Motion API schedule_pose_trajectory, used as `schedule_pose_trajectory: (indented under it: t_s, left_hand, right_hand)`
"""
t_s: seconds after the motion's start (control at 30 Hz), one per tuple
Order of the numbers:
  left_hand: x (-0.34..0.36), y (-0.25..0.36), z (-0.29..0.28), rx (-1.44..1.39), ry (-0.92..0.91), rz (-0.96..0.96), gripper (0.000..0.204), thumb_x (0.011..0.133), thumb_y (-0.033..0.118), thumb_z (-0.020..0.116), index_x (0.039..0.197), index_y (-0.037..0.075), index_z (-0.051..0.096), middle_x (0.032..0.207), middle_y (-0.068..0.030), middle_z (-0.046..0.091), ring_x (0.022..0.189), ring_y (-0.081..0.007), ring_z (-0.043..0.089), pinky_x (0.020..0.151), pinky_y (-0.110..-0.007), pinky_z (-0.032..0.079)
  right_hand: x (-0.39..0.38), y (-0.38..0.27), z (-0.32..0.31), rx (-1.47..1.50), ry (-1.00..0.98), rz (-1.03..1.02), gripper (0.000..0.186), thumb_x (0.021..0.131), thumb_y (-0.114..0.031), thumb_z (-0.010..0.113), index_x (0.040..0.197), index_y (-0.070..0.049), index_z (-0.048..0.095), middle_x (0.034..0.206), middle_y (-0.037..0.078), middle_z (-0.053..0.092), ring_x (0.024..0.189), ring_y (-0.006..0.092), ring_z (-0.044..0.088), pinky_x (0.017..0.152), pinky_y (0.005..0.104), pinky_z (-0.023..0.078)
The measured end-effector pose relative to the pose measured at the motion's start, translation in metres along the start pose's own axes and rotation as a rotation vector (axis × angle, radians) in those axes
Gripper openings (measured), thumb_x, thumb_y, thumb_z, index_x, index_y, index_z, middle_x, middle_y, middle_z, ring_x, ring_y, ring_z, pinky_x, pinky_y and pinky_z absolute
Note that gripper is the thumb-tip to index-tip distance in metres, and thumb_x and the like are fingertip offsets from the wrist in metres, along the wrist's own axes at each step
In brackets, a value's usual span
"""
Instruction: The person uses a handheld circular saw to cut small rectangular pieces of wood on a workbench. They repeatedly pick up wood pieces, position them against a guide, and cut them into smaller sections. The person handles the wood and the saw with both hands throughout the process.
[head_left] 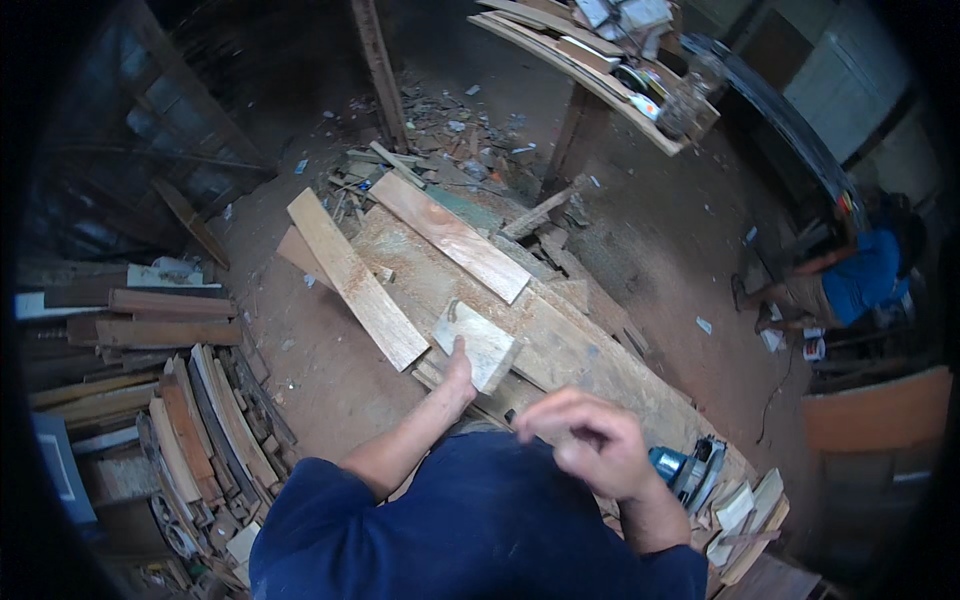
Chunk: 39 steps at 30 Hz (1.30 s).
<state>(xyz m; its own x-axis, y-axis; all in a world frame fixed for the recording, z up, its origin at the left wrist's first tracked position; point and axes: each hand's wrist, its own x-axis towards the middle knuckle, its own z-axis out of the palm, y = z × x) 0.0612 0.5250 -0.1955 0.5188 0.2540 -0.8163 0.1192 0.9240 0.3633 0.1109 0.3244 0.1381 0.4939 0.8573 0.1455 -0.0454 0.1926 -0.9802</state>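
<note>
My left hand grips a short, pale wooden block by its near left edge, thumb lying on top. The block is over the near side of the workbench. Off to the right, my right hand is raised in front of my body, its fingers curled and a little blurred. A small dark tip shows by its fingertips; I cannot make out whether the hand holds it. Beyond the block lie two long boards, a left board and a right board.
A teal circular saw stands at the bench's right end, beside stacked offcuts. Timber piles fill the left. Wood scraps litter the floor. A cluttered shelf juts in at the top. At right, a person in a blue shirt bends over.
</note>
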Motion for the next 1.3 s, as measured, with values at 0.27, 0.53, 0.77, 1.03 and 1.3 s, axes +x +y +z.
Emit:
schedule_pose_trajectory:
  t_s: [0.27,0.53,0.77,1.03,1.3]
  left_hand:
    - [0.013,0.016,0.003,-0.004,-0.01,0.079,0.059,0.111,0.045,0.034,0.147,0.0,0.045,0.142,-0.0145,0.06,0.122,-0.0327,0.064,0.104,-0.045,0.053]
    - [0.073,0.038,-0.064,-0.08,0.008,0.226,0.062,0.108,0.041,0.049,0.15,-0.004,0.038,0.139,-0.0179,0.06,0.122,-0.0329,0.063,0.103,-0.045,0.053]
    - [0.065,0.025,-0.033,0.348,0.32,0.457,0.067,0.102,0.029,0.063,0.152,-0.005,0.034,0.146,-0.0203,0.052,0.126,-0.0314,0.057,0.104,-0.042,0.048]
    - [0.062,0.018,-0.043,0.376,0.306,0.513,0.062,0.104,0.033,0.06,0.148,-0.006,0.04,0.139,-0.0195,0.057,0.122,-0.0287,0.058,0.104,-0.039,0.047]
    - [-0.02,0.02,0.007,0.558,0.138,0.727,0.048,0.109,0.034,0.052,0.131,-0.008,0.052,0.123,-0.0191,0.065,0.112,-0.0241,0.061,0.099,-0.036,0.046]
  right_hand:
    - [0.008,-0.068,0.042,0.575,-0.174,-0.585,0.033,0.104,-0.023,0.061,0.098,0.009,0.065,0.103,0.025,0.068,0.088,0.0307,0.069,0.077,0.0378,0.062]
    - [-0.023,-0.01,0.001,0.069,-0.172,-0.082,0.01,0.095,-0.003,0.068,0.101,0.005,0.07,0.101,0.016,0.071,0.094,0.0251,0.069,0.085,0.0362,0.056]
    - [-0.111,0.13,-0.027,-0.234,0.65,0.63,0.021,0.095,-0.013,0.072,0.108,0.003,0.069,0.094,0.01,0.074,0.087,0.0156,0.068,0.081,0.0311,0.055]
    - [-0.125,0.155,-0.043,-0.504,0.623,0.564,0.031,0.094,-0.021,0.073,0.111,0.005,0.068,0.092,0.012,0.073,0.084,0.0164,0.068,0.08,0.0301,0.054]
    - [-0.082,0.197,-0.036,-0.394,0.459,0.507,0.045,0.094,-0.019,0.075,0.129,0.005,0.059,0.106,0.013,0.071,0.092,0.0172,0.067,0.084,0.0305,0.054]
